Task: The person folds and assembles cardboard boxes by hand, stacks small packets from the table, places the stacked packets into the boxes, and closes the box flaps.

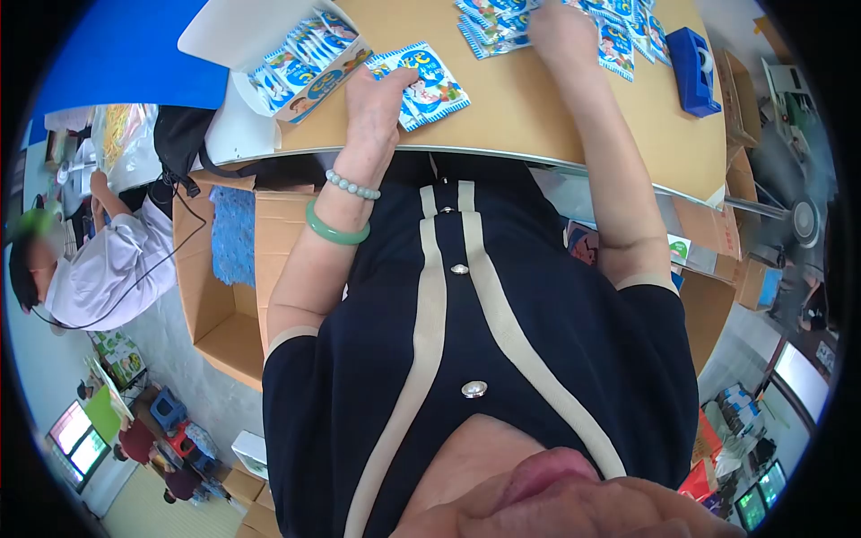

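Observation:
My left hand point(372, 103), with a bead bracelet and a green bangle on its wrist, grips a blue-and-white printed sachet point(435, 94), thumb on top. Just left of that hand, an open white carton point(325, 88) holds a row of similar sachets point(303, 58). My right hand point(565, 38) is closed at a spread pile of the same sachets point(617, 47) near the top of the view. Its fingertips are hidden, so whether it holds one of them does not show.
A blue tape dispenser point(695, 72) stands near the right end of the tan table point(516, 121). Below the table's edge at left is an open cardboard box point(224, 332). A person in a light top point(117, 269) works at the left. A fan point(803, 222) stands at right.

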A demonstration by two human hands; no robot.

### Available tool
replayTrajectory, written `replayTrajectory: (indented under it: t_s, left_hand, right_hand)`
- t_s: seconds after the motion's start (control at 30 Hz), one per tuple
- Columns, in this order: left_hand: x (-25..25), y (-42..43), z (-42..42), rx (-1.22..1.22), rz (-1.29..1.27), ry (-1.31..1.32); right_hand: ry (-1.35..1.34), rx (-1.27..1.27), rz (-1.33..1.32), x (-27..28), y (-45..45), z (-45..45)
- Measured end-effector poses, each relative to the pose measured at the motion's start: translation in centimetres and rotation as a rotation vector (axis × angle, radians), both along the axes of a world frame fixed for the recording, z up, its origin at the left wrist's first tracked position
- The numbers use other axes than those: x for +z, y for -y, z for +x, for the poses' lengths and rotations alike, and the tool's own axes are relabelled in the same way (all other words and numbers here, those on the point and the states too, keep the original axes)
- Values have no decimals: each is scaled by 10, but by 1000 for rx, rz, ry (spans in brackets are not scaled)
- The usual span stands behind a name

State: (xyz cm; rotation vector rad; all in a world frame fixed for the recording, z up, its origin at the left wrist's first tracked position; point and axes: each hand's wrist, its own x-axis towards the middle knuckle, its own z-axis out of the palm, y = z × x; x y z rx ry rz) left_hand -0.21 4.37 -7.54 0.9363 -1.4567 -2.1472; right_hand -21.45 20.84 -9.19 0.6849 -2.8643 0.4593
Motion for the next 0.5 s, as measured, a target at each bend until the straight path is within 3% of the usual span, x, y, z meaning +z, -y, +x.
replayTrajectory:
  t_s: [0.07,0.13,0.2,0.27,0.37,0.5]
  left_hand:
    - [-1,1,2,21,12,0]
    - [0,-3,1,31,-8,-22]
    - [-5,-6,-1,18,-20,-23]
    - [-13,-11,-8,18,-116,-46]
    - [-22,-17,-13,44,-190,-71]
    - [-21,-15,-8,79,-256,-50]
  right_hand:
    - [-41,-34,-30,25,-6,20]
    - [-98,-65,-263,39,-13,56]
    - [-26,106,-247,29,-8,97]
    - [51,240,-7,35,13,141]
    - [-36,409,-209,7,26,159]
    - [40,455,-240,15,20,160]
